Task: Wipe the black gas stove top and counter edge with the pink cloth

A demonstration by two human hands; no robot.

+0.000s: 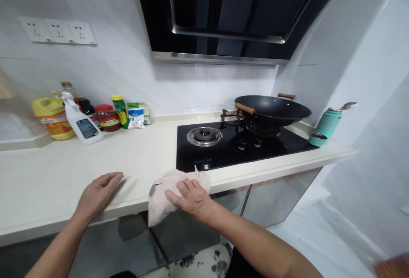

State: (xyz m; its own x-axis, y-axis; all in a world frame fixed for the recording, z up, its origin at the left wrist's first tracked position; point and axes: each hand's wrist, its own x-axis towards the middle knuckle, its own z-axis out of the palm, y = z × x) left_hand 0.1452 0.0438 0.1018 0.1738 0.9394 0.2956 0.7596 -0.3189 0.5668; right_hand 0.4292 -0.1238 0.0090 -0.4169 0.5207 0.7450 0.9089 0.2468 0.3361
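My right hand [194,198] presses a pale pink cloth [162,190] onto the front edge of the counter, its fingers bent into the fabric. One corner of the cloth droops over the edge, and its upper side meets the black gas stove [191,159]. A dark patch shows at the cloth's left side. Over the counter to the left, my left hand [99,193] holds nothing; its fingers are loosely extended and close together.
A black wok [271,110] with wooden handles sits on the right burner, near a turquoise container [329,124]. Against the back wall stand a white spray bottle [83,122], a yellow jug [53,118], a red-lidded jar [108,118] and packets. A range hood [220,35] overhangs the stove.
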